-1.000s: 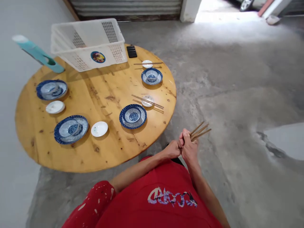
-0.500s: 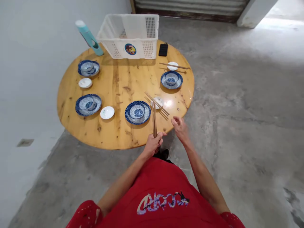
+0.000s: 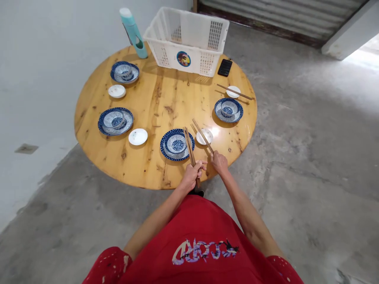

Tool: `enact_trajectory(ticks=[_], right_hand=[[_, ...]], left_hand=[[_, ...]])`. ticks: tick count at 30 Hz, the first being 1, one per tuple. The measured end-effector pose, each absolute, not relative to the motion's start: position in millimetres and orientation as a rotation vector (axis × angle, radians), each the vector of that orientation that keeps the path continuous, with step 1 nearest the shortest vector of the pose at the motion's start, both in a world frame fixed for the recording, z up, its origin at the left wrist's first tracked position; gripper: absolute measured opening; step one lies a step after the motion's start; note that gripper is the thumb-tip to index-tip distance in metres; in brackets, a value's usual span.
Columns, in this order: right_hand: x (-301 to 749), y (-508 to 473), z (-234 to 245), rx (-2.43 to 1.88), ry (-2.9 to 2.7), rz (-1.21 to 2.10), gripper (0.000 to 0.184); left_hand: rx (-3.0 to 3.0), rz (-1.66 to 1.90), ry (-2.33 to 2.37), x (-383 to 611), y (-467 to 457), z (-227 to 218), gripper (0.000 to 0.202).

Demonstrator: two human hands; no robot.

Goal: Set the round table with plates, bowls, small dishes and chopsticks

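Observation:
My left hand (image 3: 192,174) is closed around a bundle of wooden chopsticks (image 3: 189,146), whose far ends reach over the right side of a blue-and-white plate (image 3: 164,153). A patterned bowl (image 3: 177,143) sits on that plate. Beside it, my right hand (image 3: 219,162) has its fingers closed on the near end of another pair of chopsticks (image 3: 202,135), which slants across a small white dish (image 3: 209,135). The fingertips of this hand are partly hidden. Both hands are at the table's near edge.
The round wooden table (image 3: 154,118) carries more plates with bowls, such as the right one (image 3: 219,112), and small dishes. Chopsticks (image 3: 244,96) cross the far right dish (image 3: 233,90). Toward the back stand a white plastic basket (image 3: 189,47), a turquoise bottle (image 3: 134,35) and a black phone-like object (image 3: 225,68).
My right hand has moved in from beside the table and taken hold of the chopsticks on the dish. The bundle in my left hand now tilts left over the plate. The view has shifted.

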State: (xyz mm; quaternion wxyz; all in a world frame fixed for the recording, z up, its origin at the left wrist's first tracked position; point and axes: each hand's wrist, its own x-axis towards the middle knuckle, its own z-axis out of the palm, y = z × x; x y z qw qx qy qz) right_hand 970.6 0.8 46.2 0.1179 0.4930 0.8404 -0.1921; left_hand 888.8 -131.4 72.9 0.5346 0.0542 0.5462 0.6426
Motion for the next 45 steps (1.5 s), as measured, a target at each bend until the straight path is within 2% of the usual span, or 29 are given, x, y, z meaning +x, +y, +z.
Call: enact_trajectory(ticks=[8, 12, 15, 20, 30, 36, 40, 45], right_hand=[[1025, -40, 49, 1.485, 2.732, -1.058, 0.034], [1040, -66, 51, 1.431, 2.750, -1.196, 0.038], [1041, -74, 52, 1.436, 2.704, -1.182, 0.037], [1037, -77, 54, 1.423, 2.705, -1.074, 0.033], [1022, -67, 60, 1.363, 2.604, -0.893, 0.027], [1018, -67, 53, 1.366, 2.579, -0.949, 0.022], [1034, -69, 49, 1.459, 2.643, -1.268, 0.025], [1060, -45, 71, 1.979, 2.566, -1.919, 0.040]], left_hand=[[0.117, 1.583, 1.201, 881, -93, 73, 0.051], [0.200, 1.548, 1.136, 891, -83, 85, 0.059], [0.229, 1.490, 1.102, 899, -82, 93, 0.060], [0.242, 1.376, 1.111, 904, -83, 97, 0.051], [0.430, 1.326, 1.252, 896, -78, 100, 0.059], [0.626, 1.228, 1.345, 887, -76, 94, 0.053], [0.748, 1.207, 1.395, 887, -74, 86, 0.050], [0.925, 1.154, 1.429, 905, -68, 69, 0.044]])
